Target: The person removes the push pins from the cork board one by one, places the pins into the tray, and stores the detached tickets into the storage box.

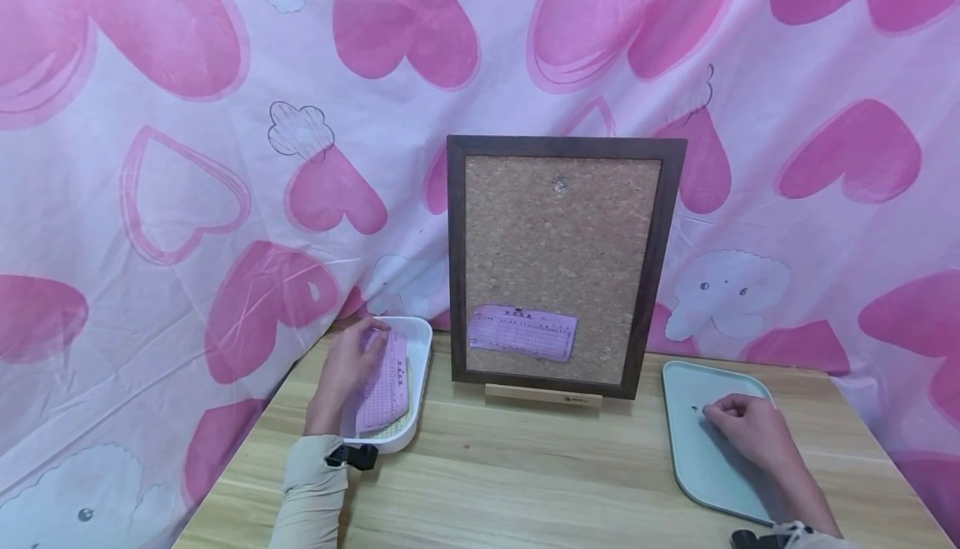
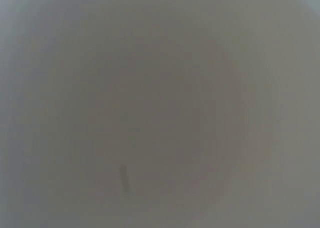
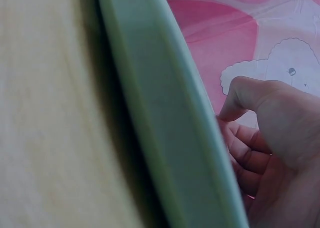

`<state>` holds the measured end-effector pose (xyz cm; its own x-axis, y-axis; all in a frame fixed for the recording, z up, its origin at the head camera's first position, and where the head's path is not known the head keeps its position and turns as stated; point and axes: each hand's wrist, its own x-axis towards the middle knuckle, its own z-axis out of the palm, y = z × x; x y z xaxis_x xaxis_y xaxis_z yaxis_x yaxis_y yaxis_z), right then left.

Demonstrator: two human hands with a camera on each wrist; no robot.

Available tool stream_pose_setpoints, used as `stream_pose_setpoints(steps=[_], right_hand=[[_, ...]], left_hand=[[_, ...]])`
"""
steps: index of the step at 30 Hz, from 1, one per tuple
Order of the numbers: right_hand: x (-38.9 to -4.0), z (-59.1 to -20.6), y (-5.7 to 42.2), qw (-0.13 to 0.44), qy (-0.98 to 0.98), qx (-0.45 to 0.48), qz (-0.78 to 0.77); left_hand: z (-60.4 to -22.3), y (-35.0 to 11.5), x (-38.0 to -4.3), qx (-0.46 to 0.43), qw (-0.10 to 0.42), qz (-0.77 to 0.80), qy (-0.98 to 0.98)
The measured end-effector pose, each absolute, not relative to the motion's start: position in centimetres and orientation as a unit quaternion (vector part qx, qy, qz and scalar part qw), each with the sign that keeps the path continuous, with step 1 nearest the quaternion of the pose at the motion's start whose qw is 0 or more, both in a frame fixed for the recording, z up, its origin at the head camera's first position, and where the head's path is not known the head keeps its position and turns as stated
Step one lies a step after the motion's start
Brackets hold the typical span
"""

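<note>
In the head view my left hand (image 1: 347, 367) is over a white tray (image 1: 426, 341), its fingers at the top end of a stack of pink printed slips (image 1: 390, 386). The thumb and a finger appear to pinch the top slip. A pale yellow paper (image 1: 390, 430) shows beneath. My right hand (image 1: 750, 430) is bent over a light green tray (image 1: 678, 457), the fingertips beside a tiny dark object (image 1: 693, 409). Its thumb and index finger meet in the right wrist view, partly behind the tray's rim; anything between them is hidden. The left wrist view is only a blur.
A dark-framed cork board (image 1: 558, 257) stands on a wooden base (image 1: 543, 396) between the trays. On its lower left hangs another pink slip (image 1: 522, 332), and a small shiny cluster (image 1: 561, 186) sits near the top. Behind the wooden table (image 1: 525, 474) hangs a heart-patterned cloth (image 1: 405, 16).
</note>
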<state>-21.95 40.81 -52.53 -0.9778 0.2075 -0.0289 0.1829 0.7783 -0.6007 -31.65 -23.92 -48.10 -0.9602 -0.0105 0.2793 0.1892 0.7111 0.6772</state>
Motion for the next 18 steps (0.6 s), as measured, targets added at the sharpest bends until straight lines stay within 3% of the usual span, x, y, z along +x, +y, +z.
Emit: stream_pose_setpoints(steps=[10, 18], right_hand=[[-22.02, -52.26, 40.66, 0.019, -0.941, -0.117, 0.318], [-21.9, -52.62, 40.51, 0.067, -0.943, -0.11, 0.307]], left_hand=[[-47.91, -23.47, -31.55, -0.025, 0.12, -0.351, -0.928], [-47.78, -23.39, -31.6, -0.031, 0.119, -0.344, -0.931]])
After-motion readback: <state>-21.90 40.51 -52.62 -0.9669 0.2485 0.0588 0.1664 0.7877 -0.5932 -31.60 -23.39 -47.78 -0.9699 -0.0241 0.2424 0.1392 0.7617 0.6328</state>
